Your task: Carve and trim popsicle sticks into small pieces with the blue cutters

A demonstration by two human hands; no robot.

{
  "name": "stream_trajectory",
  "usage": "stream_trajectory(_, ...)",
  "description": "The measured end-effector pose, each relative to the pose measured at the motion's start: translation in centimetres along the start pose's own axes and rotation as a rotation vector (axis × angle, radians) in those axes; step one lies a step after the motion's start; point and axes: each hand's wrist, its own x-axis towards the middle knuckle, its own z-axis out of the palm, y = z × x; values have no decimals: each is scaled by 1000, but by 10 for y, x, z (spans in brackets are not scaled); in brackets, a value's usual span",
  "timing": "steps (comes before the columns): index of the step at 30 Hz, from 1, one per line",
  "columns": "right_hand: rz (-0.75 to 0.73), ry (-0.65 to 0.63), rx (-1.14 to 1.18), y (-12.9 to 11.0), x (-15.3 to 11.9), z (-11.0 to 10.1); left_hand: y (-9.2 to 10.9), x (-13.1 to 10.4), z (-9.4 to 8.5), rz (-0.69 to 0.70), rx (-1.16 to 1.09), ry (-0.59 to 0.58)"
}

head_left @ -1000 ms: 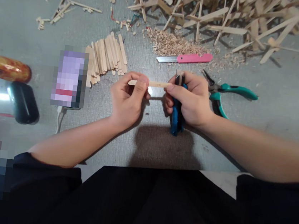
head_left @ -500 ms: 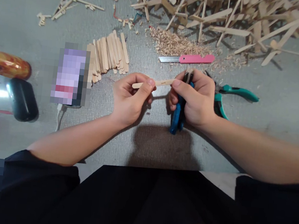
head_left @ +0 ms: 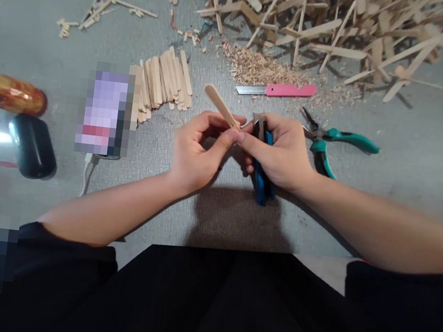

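A wooden craft stick [head_left: 219, 103] slants up and to the left from my left hand [head_left: 199, 153], whose thumb and fingers pinch its lower end. My right hand [head_left: 283, 149] is wrapped round blue-handled pliers [head_left: 262, 185], their metal jaws pointing away from me. Its thumb tip meets the left thumb at the stick's lower end, which the fingers partly hide. Just beyond the hands lies a pink-handled knife [head_left: 289, 91] with its blade to the left. Teal-handled pliers [head_left: 329, 136] rest open on the table, right of my right hand.
A row of loose craft sticks [head_left: 161, 82] lies left of centre, beside a blurred phone [head_left: 103, 112] on a white cable. Wood shavings [head_left: 252, 67] and a large heap of crossed sticks [head_left: 321, 25] spread across the back. A dark rounded object [head_left: 34, 147] sits at left.
The stick has turned from nearly level to steeply slanted, its free end now up and left. My right hand has moved left, closer to my left hand, still gripping the blue-handled pliers.
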Motion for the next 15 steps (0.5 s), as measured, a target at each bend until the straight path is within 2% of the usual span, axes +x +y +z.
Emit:
stream_trajectory(5,-28,6,44,6,-2,-1,2,0,1,-119,25,73)
stream_trajectory(10,-28,29,71,7,0,-1,5,-1,5,-214,21,82)
stream_trajectory(15,-53,-7,54,3,0,1,0,0,5,-152,-1,83)
